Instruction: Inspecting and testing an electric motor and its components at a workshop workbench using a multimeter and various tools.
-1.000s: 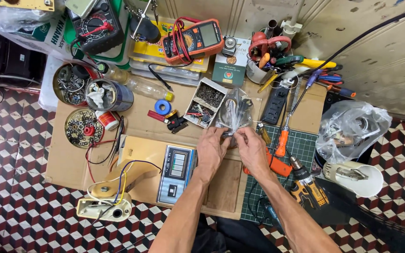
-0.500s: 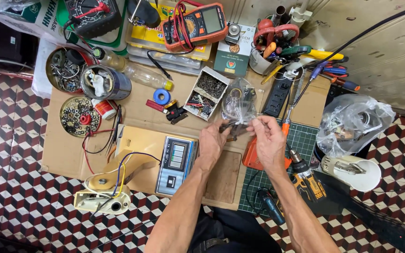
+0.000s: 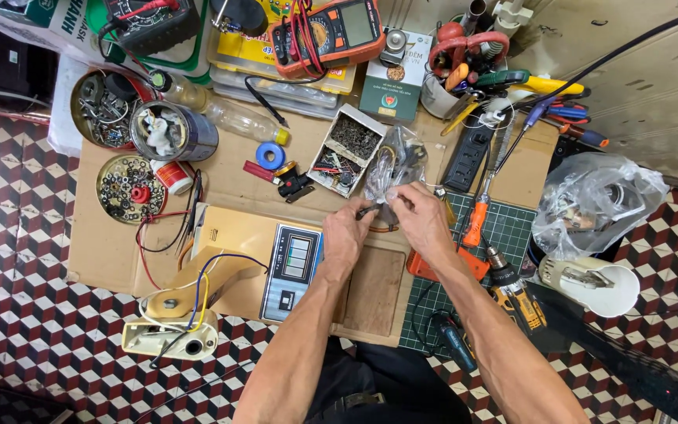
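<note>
Both of my hands meet over the middle of a cardboard sheet [image 3: 119,251] laid on the floor. My right hand [image 3: 420,221] pinches the lower part of a small clear plastic bag [image 3: 394,163] with small parts inside. My left hand [image 3: 348,237] grips a small dark part at the bag's bottom edge, and a thin orange wire hangs just below it. A tan device with a grey display panel [image 3: 292,269] lies directly under my left wrist. What exactly the fingertips pinch is partly hidden.
An open box of small parts [image 3: 347,149], blue tape roll [image 3: 271,155], tins of screws [image 3: 127,188], an orange multimeter [image 3: 331,31], a black power strip [image 3: 471,149], screwdrivers [image 3: 476,224], a yellow drill [image 3: 515,294] on a green cutting mat [image 3: 512,232], a larger plastic bag [image 3: 598,204].
My hands have lifted the small clear bag slightly up and away from me. The camera view has shifted a little; the objects around stay put.
</note>
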